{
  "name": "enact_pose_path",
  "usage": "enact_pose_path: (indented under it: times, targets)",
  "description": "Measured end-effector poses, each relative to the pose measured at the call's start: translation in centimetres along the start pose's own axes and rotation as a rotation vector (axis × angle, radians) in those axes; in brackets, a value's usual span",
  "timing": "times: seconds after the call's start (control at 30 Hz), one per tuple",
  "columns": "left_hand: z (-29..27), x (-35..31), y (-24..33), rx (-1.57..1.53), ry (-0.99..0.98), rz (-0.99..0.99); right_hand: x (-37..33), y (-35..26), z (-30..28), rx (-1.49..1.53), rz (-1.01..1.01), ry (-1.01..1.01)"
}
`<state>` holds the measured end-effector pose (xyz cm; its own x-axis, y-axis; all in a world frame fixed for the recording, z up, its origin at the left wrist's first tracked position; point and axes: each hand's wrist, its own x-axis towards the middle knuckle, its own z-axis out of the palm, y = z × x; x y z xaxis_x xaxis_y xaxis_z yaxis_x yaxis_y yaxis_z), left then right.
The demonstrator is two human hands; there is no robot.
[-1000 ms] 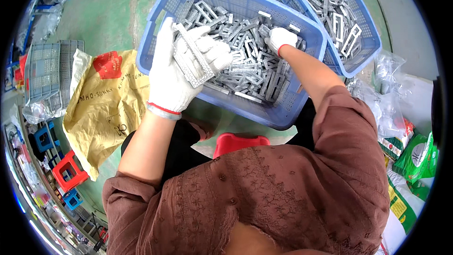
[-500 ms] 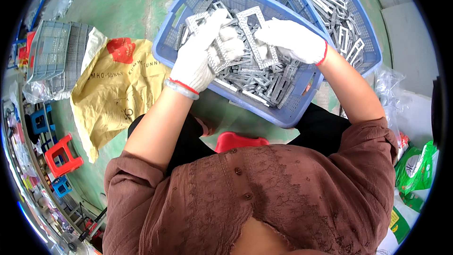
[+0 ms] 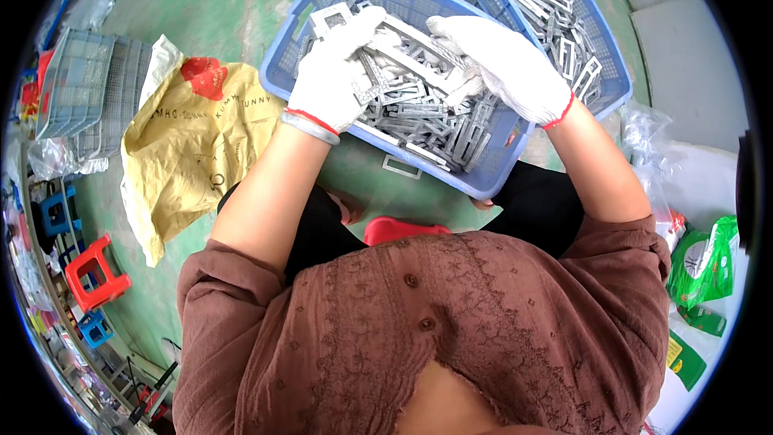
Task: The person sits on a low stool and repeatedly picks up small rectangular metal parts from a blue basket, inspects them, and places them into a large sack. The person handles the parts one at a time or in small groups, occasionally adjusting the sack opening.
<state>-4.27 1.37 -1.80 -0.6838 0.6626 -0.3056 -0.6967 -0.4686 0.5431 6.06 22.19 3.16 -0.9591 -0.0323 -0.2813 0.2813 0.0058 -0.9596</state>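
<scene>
My left hand (image 3: 332, 76), in a white knit glove with a red cuff, is closed around grey metal rectangular frames over the left part of a blue plastic basket (image 3: 486, 185). My right hand (image 3: 511, 64), gloved the same way, has its fingers wrapped about the right end of a long rectangular metal frame (image 3: 415, 60). This frame slants between both hands, above a heap of similar metal frames (image 3: 423, 121) in the basket. How many pieces my left hand holds is hidden by the glove.
Behind to the right stands a second blue basket (image 3: 620, 84) full of metal frames. A yellow sack (image 3: 201, 137) lies on the green floor at left, near grey crates (image 3: 72, 89) and a red stool (image 3: 97, 274). One frame (image 3: 401, 167) lies beside the near basket.
The frame in my right hand has turned from steeply upright to a flatter slant toward my left hand. My right hand has turned over its right end. The view has shifted slightly.
</scene>
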Motion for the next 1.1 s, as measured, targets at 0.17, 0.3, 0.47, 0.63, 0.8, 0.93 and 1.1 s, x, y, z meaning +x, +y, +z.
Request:
enact_pose_path:
  times: [0.17, 0.3, 0.47, 0.63, 0.8, 0.93, 1.1]
  targets:
    - [0.3, -0.7, 0.3, -0.076, 0.018, -0.003, -2.8, -0.9, 1.5, -0.992, -0.36, 0.082]
    - [1.1, -1.1, -0.2, -0.09, 0.041, -0.002, -2.4, 0.2, 2.1, -1.359, -0.424, 0.174]
    - [1.5, -1.6, -0.1, -0.087, 0.018, -0.007, -1.1, 2.4, 1.0, -0.605, -0.32, 0.054]
    - [1.5, -1.4, 0.5, -0.137, -0.004, -0.091, -1.2, 1.0, 0.3, -0.037, 0.028, -0.074]
    - [2.0, -1.1, -0.7, -0.256, -0.031, -0.064, -0.9, 0.6, 2.0, 0.056, 0.038, -0.082]
    - [1.4, -1.6, -1.9, -0.164, -0.127, -0.072, -1.6, -0.3, 4.3, 0.253, 0.2, -0.137]
    - [-0.5, -1.1, -2.3, -0.161, -0.109, -0.046, -0.2, 0.2, 3.4, -0.063, 0.364, -0.294]
